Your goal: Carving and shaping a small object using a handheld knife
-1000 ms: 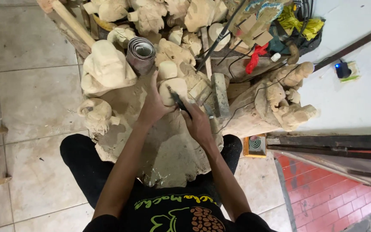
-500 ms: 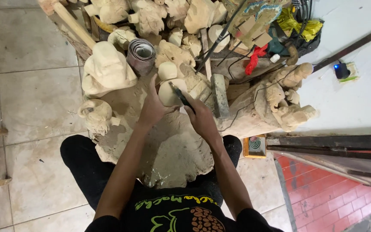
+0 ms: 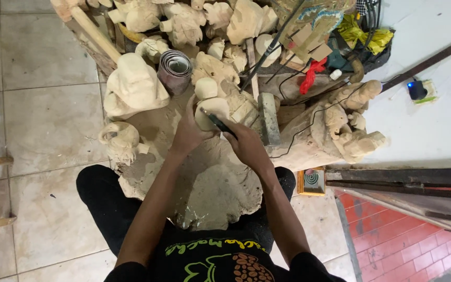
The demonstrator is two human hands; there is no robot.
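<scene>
One carving [image 3: 212, 107], one tool [image 3: 216, 122]. Left hand [image 3: 186, 133] wrapped tight around carving; right hand [image 3: 246, 143] pinching tool against it.

carving [image 3: 212, 107]: pale raw wood, matt, roughly cut
tool [image 3: 216, 122]: dark, slim, slightly glossy
slab [image 3: 204, 183]: wood, dusty, rough, chipped at the edges
roll [image 3: 174, 70]: coiled sandpaper, dull grey-brown
figures [image 3: 131, 86]: unfinished light wood, matt
floor [image 3: 37, 130]: grey tiles, smooth, faint sheen
rag [image 3: 313, 70]: red cloth
</scene>
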